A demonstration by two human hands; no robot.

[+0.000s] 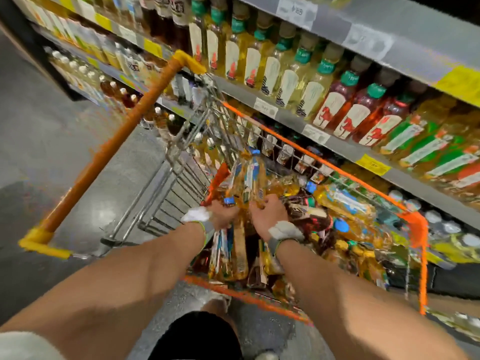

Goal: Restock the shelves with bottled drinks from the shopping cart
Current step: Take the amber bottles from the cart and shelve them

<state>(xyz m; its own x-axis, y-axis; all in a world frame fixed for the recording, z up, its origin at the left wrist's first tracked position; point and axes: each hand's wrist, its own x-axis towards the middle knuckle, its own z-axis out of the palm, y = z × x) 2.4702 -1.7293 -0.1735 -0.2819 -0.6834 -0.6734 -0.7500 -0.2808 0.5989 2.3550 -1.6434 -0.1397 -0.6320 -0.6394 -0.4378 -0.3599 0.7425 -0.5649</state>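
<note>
- Head view: my right hand (267,213) grips an upright amber bottle (253,178), blue-capped, mid-cart (324,162).
- At its 9 o'clock, my left hand (220,214) curls round a second bottle (228,201).
- On the shelf (285,118) at 2 o'clock, flamingo labels (345,123); a yellow tag (373,165) reads "99", other print blurred.

A grey speckled floor (39,141) with glossy patches of reflected light runs along the left beside long grey metal shelves (389,24), whose front edges carry yellow tags (372,165) and white tags (265,107).
</note>
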